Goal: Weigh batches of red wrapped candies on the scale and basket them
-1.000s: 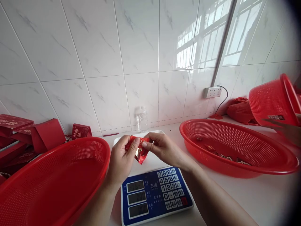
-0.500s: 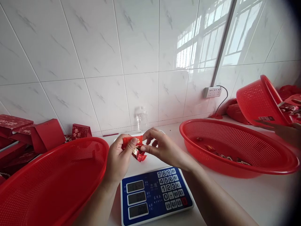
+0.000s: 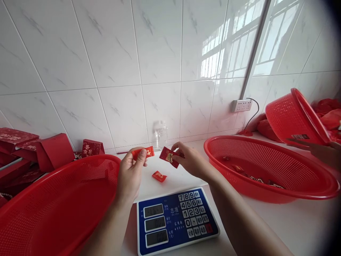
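My left hand (image 3: 130, 173) pinches a small red wrapped sweet (image 3: 144, 153) between thumb and fingers, above the scale's white pan. My right hand (image 3: 188, 160) pinches a second red packet (image 3: 168, 156) a little to the right of it. A third red sweet (image 3: 159, 176) lies on the white pan (image 3: 176, 179) of the blue-faced electronic scale (image 3: 176, 220), below and between both hands.
A large red mesh basket (image 3: 58, 209) sits at the left, another (image 3: 269, 167) with a few sweets at the right. Another person's hand (image 3: 319, 149) tilts a smaller red basket (image 3: 295, 115) at far right. Red gift boxes (image 3: 34, 149) and a clear bottle (image 3: 161, 135) stand by the tiled wall.
My hands have drawn apart, each now pinching its own red packet, and one sweet now lies on the scale pan. The far-right tilted basket has shifted.
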